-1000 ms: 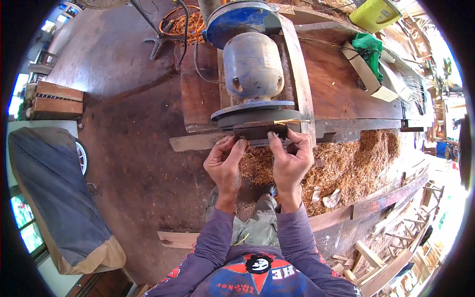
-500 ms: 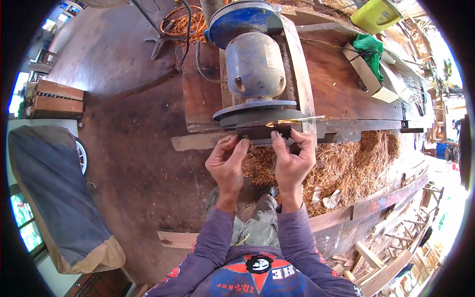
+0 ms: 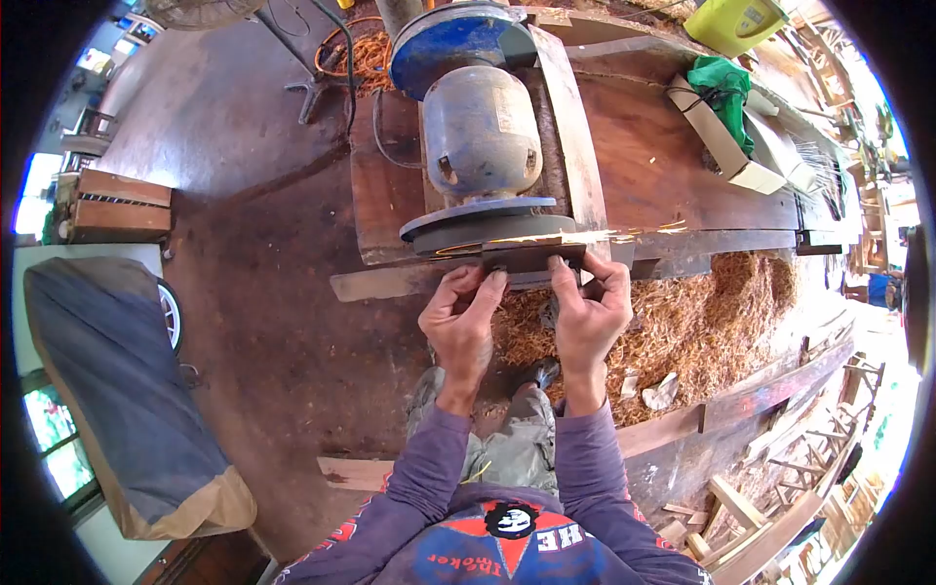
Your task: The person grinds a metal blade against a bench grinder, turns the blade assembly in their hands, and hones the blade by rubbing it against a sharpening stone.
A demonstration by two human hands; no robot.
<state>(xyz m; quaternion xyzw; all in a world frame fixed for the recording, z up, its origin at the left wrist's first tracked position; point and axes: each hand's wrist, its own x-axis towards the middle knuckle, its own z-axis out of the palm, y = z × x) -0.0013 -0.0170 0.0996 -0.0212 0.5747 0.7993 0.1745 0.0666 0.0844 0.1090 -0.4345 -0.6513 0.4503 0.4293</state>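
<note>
Two bare hands, both clamped on one dark flat plate (image 3: 531, 257): left hand (image 3: 460, 322) at its left end, right hand (image 3: 590, 317) at its right, hands apart from each other. Thumbs on the near face; fingertips behind it mostly hidden. Plate sits at the near side of one grinding wheel (image 3: 487, 234). Exact contact line hard to make out, but sparks (image 3: 604, 237) stream off, mainly rightward.

One motor (image 3: 483, 136), two discs: that wheel in front, a blue disc (image 3: 453, 49) at the far end, its far edge partly cut off. Motor's on one wooden bench (image 3: 643, 146).

On the bench, right: one cardboard box (image 3: 721, 136), one green cloth (image 3: 717, 83) over it; box contents partly hidden. One heap of shavings (image 3: 663, 312) below, too many to count. Left: one covered object (image 3: 117, 380), shape unreadable under its cover; one spoked wheel (image 3: 169, 314) half hidden behind.
</note>
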